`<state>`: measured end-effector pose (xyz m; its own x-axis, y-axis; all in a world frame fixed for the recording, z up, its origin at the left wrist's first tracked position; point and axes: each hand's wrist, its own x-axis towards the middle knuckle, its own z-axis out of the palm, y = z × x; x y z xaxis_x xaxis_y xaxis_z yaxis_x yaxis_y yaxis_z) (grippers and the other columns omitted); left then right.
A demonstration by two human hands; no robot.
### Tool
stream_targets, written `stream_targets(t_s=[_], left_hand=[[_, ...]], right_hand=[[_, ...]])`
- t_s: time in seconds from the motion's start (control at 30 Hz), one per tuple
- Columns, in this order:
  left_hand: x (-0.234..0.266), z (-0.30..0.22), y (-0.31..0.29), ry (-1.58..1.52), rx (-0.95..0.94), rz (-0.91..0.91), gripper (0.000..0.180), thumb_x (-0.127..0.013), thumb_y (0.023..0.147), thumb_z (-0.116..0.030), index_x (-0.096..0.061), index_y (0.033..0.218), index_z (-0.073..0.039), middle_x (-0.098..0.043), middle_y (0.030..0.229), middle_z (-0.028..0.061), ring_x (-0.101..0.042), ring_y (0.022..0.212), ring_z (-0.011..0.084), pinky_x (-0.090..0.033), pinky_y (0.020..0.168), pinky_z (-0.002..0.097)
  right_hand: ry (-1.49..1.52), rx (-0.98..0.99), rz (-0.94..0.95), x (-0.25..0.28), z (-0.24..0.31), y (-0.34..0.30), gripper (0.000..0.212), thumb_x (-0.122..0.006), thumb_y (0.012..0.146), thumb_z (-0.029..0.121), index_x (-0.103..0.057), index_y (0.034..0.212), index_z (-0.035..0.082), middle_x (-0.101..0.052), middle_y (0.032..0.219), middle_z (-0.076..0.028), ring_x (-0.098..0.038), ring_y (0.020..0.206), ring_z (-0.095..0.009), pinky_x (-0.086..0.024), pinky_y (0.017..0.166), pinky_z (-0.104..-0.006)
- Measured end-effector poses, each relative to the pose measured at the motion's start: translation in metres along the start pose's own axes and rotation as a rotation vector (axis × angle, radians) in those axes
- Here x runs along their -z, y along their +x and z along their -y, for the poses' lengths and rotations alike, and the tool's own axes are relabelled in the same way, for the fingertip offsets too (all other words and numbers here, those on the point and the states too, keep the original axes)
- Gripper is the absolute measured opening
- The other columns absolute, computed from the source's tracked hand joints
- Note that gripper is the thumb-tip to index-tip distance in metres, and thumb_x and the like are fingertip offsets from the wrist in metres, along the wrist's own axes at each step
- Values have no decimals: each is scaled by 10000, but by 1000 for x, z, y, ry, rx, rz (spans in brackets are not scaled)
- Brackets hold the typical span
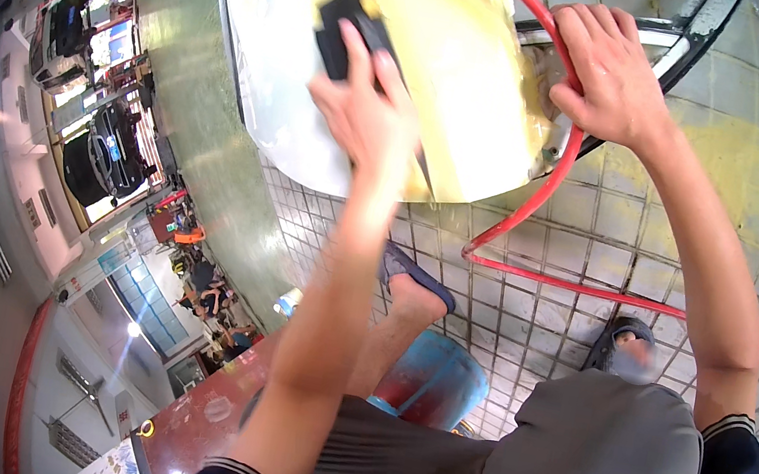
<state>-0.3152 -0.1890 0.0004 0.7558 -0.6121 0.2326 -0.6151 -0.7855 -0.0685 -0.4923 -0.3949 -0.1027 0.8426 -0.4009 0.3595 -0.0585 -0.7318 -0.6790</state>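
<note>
Supporting piece, nearest: a blue, round-sided piece (441, 380) with reddish smears is set below a bent leg in grey trousers (593, 468), possibly as a seat; whether it is a stool or a bucket cannot be told, and no contents are shown.
Dark slippers (601, 349): planted well apart on the tiled floor (564, 341), probably for a steady stance.
Left hand (370, 119): a black block (341, 9) is held in the grip, with fingers laid along its top, seemingly so that it is kept flat on the panel.
Right hand (620, 82): the grip is closed about a red hose (568, 159) at the panel's right edge, perhaps so that the hose is kept clear of the left hand.
Hose run: it is led across the top of the panel, through the right hand, then down in a bend and off to the right over the tiles.
Panel (459, 129): whitish at the left, yellow across the middle and right; how it is propped cannot be told.
Small whitish container (288, 301): stood beyond the left forearm; its contents cannot be made out.
Far side: a green floor (175, 69), dark cars (110, 154) and people (207, 293) are seen.
</note>
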Motion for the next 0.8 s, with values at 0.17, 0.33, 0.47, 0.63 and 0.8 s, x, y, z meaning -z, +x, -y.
stream_targets(t_s=[0.17, 0.33, 0.47, 0.63, 0.8], left_hand=[[-16, 12, 79, 91, 190, -144, 576, -504, 1088, -466, -536, 1597, -199, -517, 1179, 266, -537, 1087, 437, -461, 987, 495], [0, -16, -62, 36, -38, -121, 602, -579, 1071, -408, -507, 1625, -183, -485, 1192, 245, -509, 1082, 427, -426, 1019, 508], [20, -24, -114, -97, -51, -18, 627, -600, 1052, -355, -501, 1620, -107, -468, 1174, 257, -489, 1066, 433, -435, 998, 501], [6, 7, -35, -44, -49, 12, 640, -580, 1052, -409, -454, 1653, -228, -474, 1153, 257, -512, 1068, 457, -448, 988, 517], [-22, 35, 106, 29, 9, -73, 580, -549, 1067, -440, -527, 1603, -219, -517, 1134, 268, -519, 1104, 445, -458, 1003, 512]], right_hand=[[6, 30, -9, 0, 0, 1, 568, -650, 727, 219, -508, 1232, 3, -606, 1140, -168, -568, 1144, -371, -405, 1084, -484], [15, 54, -32, 1, -3, -3, 541, -660, 740, 234, -514, 1210, 8, -626, 1128, -163, -588, 1151, -362, -412, 1084, -485], [-8, 75, -95, 6, 5, -5, 631, -631, 749, 217, -525, 1316, -37, -629, 1325, -218, -569, 1268, -387, -388, 1154, -505], [245, -28, -60, 17, 52, -31, 714, -628, 792, 246, -487, 1428, -46, -557, 1453, -228, -498, 1359, -441, -369, 1185, -536], [380, -136, -21, 25, 97, -69, 718, -677, 790, 214, -485, 1432, -45, -566, 1381, -232, -509, 1287, -457, -395, 1141, -543]])
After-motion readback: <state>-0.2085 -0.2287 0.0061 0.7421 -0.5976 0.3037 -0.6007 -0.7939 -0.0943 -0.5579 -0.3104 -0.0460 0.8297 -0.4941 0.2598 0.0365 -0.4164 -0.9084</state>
